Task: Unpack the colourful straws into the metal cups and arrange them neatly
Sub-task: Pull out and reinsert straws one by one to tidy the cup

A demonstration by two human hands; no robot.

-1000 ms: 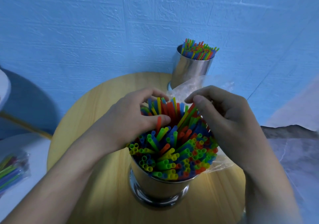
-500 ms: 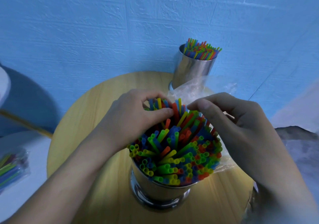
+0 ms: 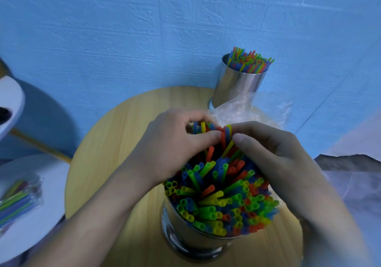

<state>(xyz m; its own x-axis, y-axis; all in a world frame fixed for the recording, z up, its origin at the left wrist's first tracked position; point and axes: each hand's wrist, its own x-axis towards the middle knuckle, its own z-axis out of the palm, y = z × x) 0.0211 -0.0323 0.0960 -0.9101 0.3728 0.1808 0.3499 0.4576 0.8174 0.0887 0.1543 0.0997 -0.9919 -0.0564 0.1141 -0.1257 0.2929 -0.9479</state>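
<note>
A near metal cup (image 3: 185, 235) on the round wooden table (image 3: 115, 143) is packed with colourful straws (image 3: 222, 200) in red, green, yellow and blue. My left hand (image 3: 171, 143) and my right hand (image 3: 274, 155) meet over the far side of the cup. Both curl round a bunch of taller straws (image 3: 224, 137) there, thumbs nearly touching. A second metal cup (image 3: 237, 85) full of straws stands upright at the table's far edge by the wall.
A crumpled clear plastic bag (image 3: 253, 110) lies behind my hands, in front of the far cup. A sealed packet of straws (image 3: 18, 200) rests on a white surface at the left. The blue wall is close behind the table.
My two hands have drawn closer together, squeezing the tall straws into a tighter bunch. The view has shifted slightly.
</note>
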